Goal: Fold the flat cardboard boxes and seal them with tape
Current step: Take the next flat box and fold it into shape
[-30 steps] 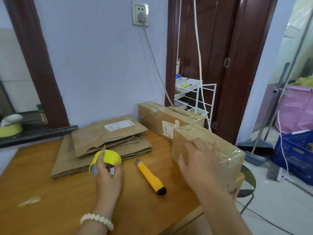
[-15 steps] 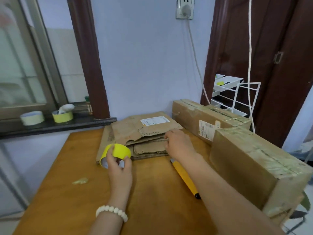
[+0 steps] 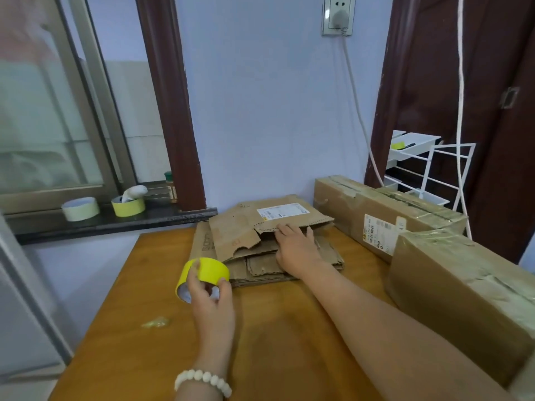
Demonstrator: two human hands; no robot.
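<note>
At the far end of the wooden surface [image 3: 289, 328], the stack of flat cardboard [image 3: 231, 235] lies under the right hand [image 3: 295, 250], its straight fingers reaching the top sheet's edge. Just beside the stack's near-left corner, the left hand [image 3: 212, 302] pinches a tape roll [image 3: 210, 269] between thumb and fingers.
</note>
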